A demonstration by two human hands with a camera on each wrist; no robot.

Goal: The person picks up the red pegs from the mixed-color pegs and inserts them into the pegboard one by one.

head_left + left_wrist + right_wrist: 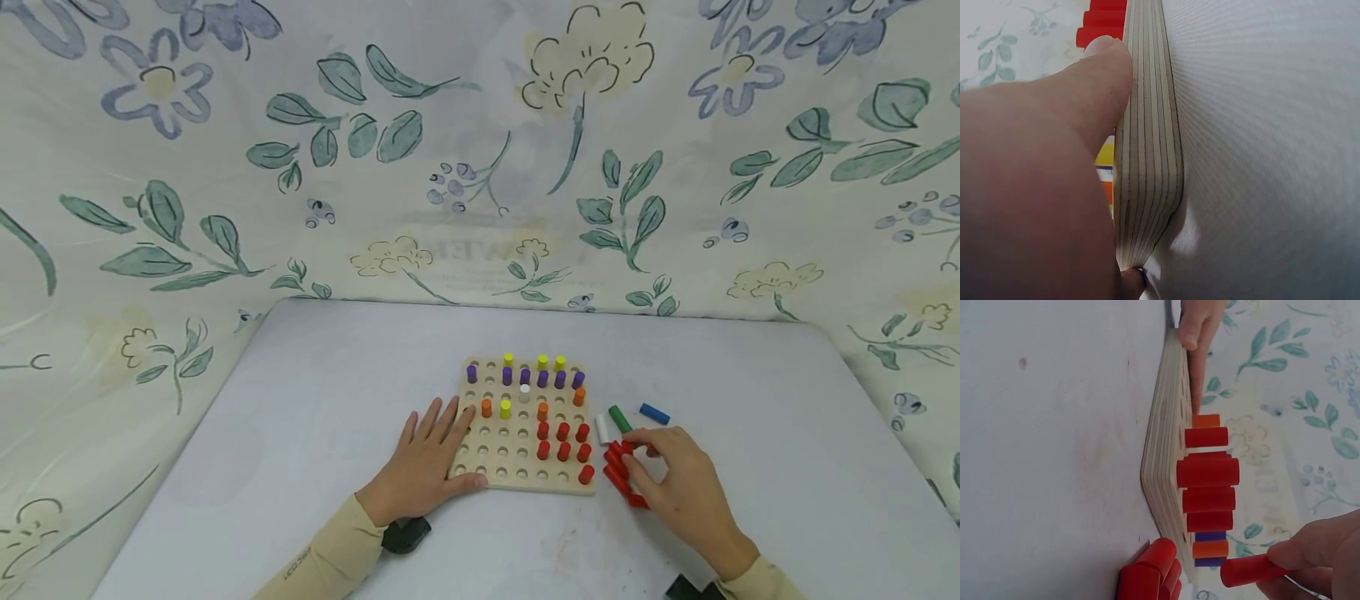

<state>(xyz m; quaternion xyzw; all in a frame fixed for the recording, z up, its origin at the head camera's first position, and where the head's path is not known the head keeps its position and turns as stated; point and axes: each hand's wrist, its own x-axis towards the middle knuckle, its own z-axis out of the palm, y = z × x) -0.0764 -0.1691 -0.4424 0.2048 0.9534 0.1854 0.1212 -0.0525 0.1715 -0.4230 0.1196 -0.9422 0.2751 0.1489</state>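
A wooden pegboard (pixel 512 482) lies on the table, with rows of round holes partly filled by yellow, purple, orange, white and red pegs. My left hand (pixel 420 471) rests over its left edge, fingers extended; in the left wrist view the thumb (pixel 1107 69) lies along the board's layered side. To the right of the board, my right hand (pixel 686 487) pinches a red peg (pixel 1250 570) between thumb and fingers. That hand is over a small pile of loose red pegs (pixel 617 482). The red pegs in the board (pixel 1209 472) stand upright at its right side.
Beyond the pile lie a white peg (pixel 602 430), a green peg (pixel 619 419) and a blue peg (pixel 655 414). A flower-patterned cloth (pixel 480 250) hangs behind the white table (pixel 337 333). Black devices (pixel 406 536) sit at the wrists.
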